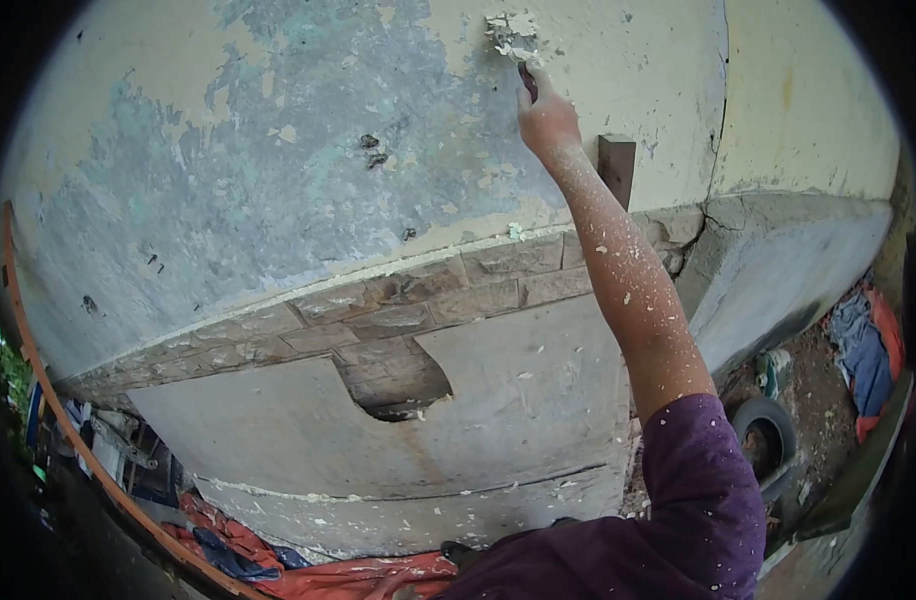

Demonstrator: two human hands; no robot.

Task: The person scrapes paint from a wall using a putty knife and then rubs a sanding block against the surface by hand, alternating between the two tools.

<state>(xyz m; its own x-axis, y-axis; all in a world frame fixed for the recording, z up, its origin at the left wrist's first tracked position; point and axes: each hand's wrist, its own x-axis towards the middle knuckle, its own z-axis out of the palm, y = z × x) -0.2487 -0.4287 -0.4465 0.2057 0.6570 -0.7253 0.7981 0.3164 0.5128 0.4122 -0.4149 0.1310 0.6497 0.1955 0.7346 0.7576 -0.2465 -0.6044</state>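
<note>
My right hand (552,122) is closed around the dark handle of a scraper (528,80), at the top of the view with the arm stretched out. The scraper's blade lies against the wall and is mostly hidden under a clump of loose cream paint flakes (515,38). Around it the wall (308,130) is part bare grey-blue and part old cream paint with ragged edges. Small paint chips speckle my forearm and purple sleeve. My left hand is out of view.
A wooden block (616,168) juts out beside my forearm. Below runs a stone strip (398,290) above a grey board (518,400) with a notch. An orange-brown curved bar (68,425) stands left. A tyre (765,440), cloths (863,345) and an orange sheet (368,578) lie low down.
</note>
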